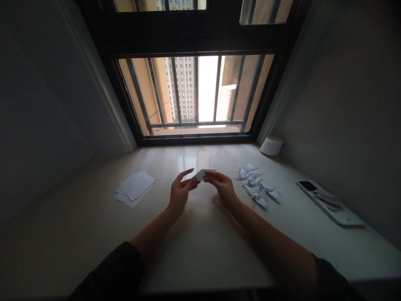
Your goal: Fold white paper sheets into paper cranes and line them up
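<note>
Between my two hands, above the pale sill, is a small folded piece of white paper (202, 173). My left hand (181, 190) pinches its left end between thumb and fingers, with the index finger raised off it. At the right end, my right hand (224, 186) grips the paper with thumb and fingertips. To the right of that hand lies a cluster of several folded white paper cranes (253, 184). A loose stack of white paper sheets (136, 187) lies to the left of my left hand.
A phone (328, 202) lies on the sill (188, 259) at the right, beside the wall. Near the window's right corner stands a white round-sided object (271, 146). The dark-framed window (196, 140) with bars closes off the back, with walls on both sides.
</note>
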The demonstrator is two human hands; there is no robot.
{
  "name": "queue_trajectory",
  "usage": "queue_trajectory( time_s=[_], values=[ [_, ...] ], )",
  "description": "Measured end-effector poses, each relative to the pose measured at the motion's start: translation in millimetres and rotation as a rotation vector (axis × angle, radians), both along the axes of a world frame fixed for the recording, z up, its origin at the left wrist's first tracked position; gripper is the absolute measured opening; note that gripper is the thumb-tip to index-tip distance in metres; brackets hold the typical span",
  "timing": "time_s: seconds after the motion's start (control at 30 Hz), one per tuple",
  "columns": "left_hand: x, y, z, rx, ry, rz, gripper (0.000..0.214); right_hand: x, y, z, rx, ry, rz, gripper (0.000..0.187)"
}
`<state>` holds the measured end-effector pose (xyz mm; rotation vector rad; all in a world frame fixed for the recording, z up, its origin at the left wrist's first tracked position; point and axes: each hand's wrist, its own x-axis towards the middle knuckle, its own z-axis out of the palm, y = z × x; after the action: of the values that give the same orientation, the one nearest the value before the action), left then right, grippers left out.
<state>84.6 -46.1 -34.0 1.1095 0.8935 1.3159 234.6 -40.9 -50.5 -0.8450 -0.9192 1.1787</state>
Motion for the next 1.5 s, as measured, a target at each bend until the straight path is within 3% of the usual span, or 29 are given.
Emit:
queue_trajectory(
  time_s=[0.27,0.5,0.67,0.93,1.37,1.5],
  values=[
    [-0.3,1.0,-2.1,0.000,0.026,0.004,0.054,0.6,1.2,-1.3,-0.007,-0.024,-0.003,0.029],
    [-1.3,-0.4,0.2,0.038,0.160,-0.072,0.055,4.3,2.2,-2.4,0.033,-0.112,-0.044,0.027],
    [-1.7,0.8,-4.5,0.000,0.263,-0.085,0.034,2.4,2.5,-4.8,0.063,-0.121,-0.019,0.027],
    [-2.8,3.0,-9.5,-0.067,0.189,-0.072,0.035,-2.4,-1.4,-2.6,0.085,-0.136,0.017,0.026],
    [1.2,0.2,-7.5,-0.189,0.089,-0.097,0.036,-0.4,1.0,-2.8,-0.004,-0.110,-0.004,0.031],
    [1.4,-0.2,-6.9,-0.222,0.059,-0.168,0.036,4.4,4.2,-2.7,-0.012,-0.123,-0.003,0.028]
  ],
)
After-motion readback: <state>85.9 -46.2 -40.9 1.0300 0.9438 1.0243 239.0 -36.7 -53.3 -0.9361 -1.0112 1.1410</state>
